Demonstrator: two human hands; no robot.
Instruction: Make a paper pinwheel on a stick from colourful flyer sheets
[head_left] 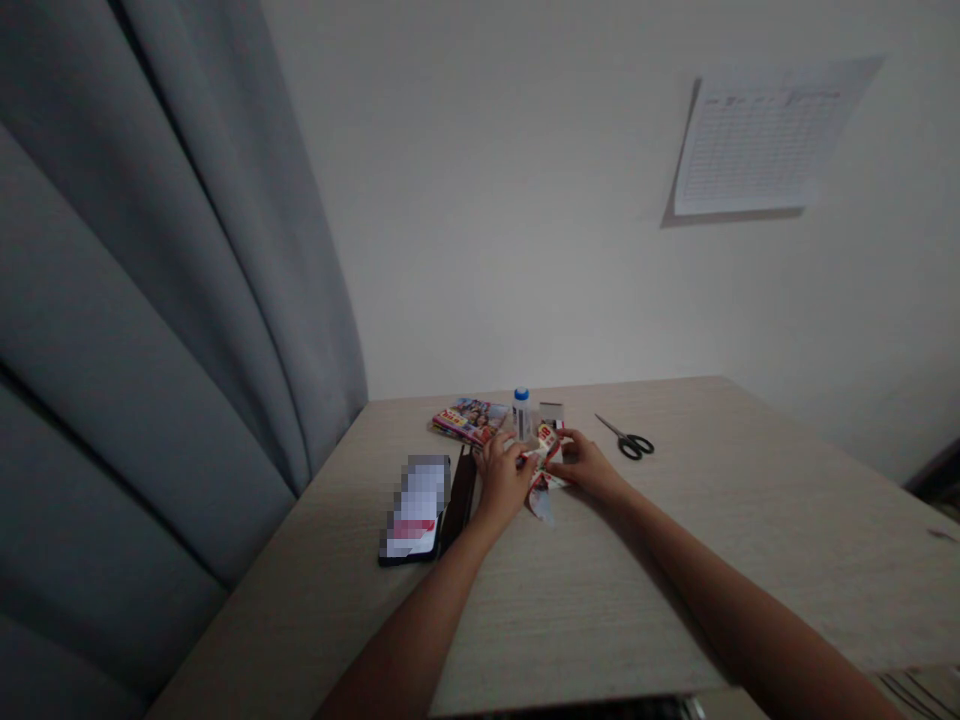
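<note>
My left hand [507, 480] and my right hand [588, 464] meet over a piece of colourful printed paper [556, 477] on the table. The fingers of both hands are bent and pinch the paper from its two sides. It looks folded or crumpled, and a pale torn-looking flap [541, 505] hangs toward me. Just behind the hands stands a white glue bottle [521, 418] with a blue cap, upright. My fingers cover part of the paper, so its full shape is hidden.
Colourful magazines [471, 420] lie behind my left hand. A phone [417, 505] with a dark brown flap [459, 500] lies to the left. Black-handled scissors [632, 445] rest on the right of the table [600, 610]. A grey curtain [225, 300] borders the left side.
</note>
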